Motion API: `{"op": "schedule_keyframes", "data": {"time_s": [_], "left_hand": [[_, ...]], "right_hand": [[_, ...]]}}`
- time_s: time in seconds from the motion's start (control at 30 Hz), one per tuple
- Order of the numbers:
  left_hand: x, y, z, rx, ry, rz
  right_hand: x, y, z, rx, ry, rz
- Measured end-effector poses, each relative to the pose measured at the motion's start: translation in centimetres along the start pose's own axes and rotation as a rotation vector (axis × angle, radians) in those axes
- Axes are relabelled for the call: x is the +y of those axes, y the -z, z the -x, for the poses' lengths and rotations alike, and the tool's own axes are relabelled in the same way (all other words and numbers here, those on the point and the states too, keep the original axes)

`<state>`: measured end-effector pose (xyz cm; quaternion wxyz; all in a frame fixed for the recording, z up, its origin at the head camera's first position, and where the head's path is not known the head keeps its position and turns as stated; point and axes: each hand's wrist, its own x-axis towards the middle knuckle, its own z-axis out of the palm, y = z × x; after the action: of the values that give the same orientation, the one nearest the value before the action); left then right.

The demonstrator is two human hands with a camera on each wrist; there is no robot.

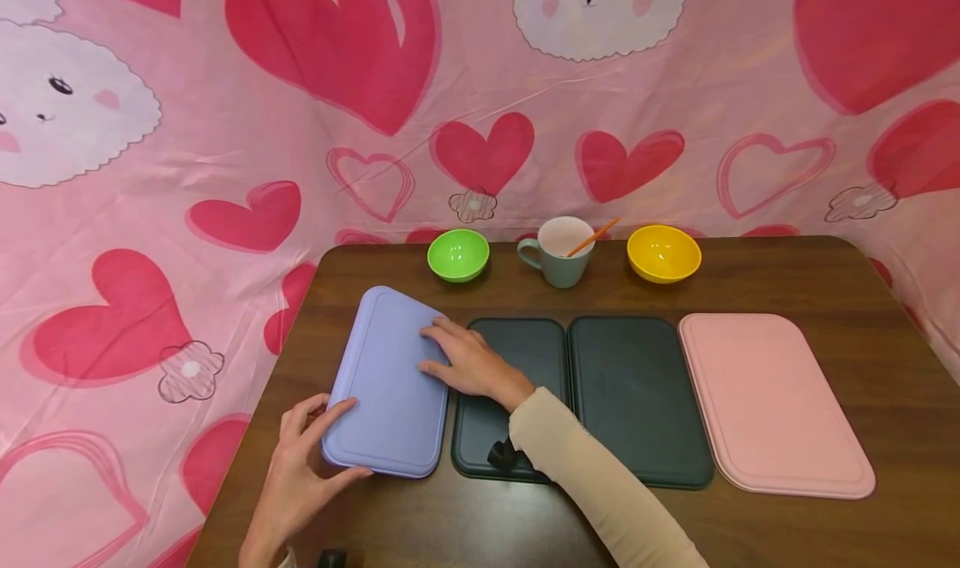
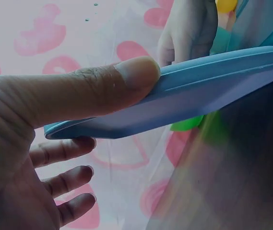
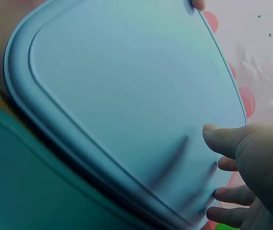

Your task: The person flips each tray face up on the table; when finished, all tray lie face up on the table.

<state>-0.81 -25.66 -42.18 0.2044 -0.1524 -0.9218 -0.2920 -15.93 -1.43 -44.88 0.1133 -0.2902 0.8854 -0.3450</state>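
Observation:
A lavender rectangular lid-like board with rounded corners and a raised rim lies at the left, its near end lifted off the table. My left hand holds its near-left corner, thumb along the near edge and index finger on the left edge. In the left wrist view the thumb presses the rim and the other fingers spread below. My right hand reaches across to the board's far-right part, fingers extended over its surface. In the right wrist view its thumb hovers close over the face.
Right of it lie two dark green boards and a pink board on the brown table. Behind stand a green bowl, a mug with an orange stick, and a yellow bowl. A heart-patterned cloth hangs behind.

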Motion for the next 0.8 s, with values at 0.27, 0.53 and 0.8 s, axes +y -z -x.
{"op": "schedule_keyframes", "data": {"time_s": [0.27,0.53,0.8], "left_hand": [[0.6,0.1,-0.3,0.0,-0.071,0.025],[1.3,0.0,-0.7,0.014,-0.135,0.043],[2.0,0.0,-1.0,0.02,-0.205,0.064]], "right_hand": [[-1.5,0.2,0.6,0.042,0.06,-0.047],[-3.1,0.8,1.3,0.059,0.052,-0.101],[-4.5,1.6,2.0,0.076,0.051,-0.132]]}}
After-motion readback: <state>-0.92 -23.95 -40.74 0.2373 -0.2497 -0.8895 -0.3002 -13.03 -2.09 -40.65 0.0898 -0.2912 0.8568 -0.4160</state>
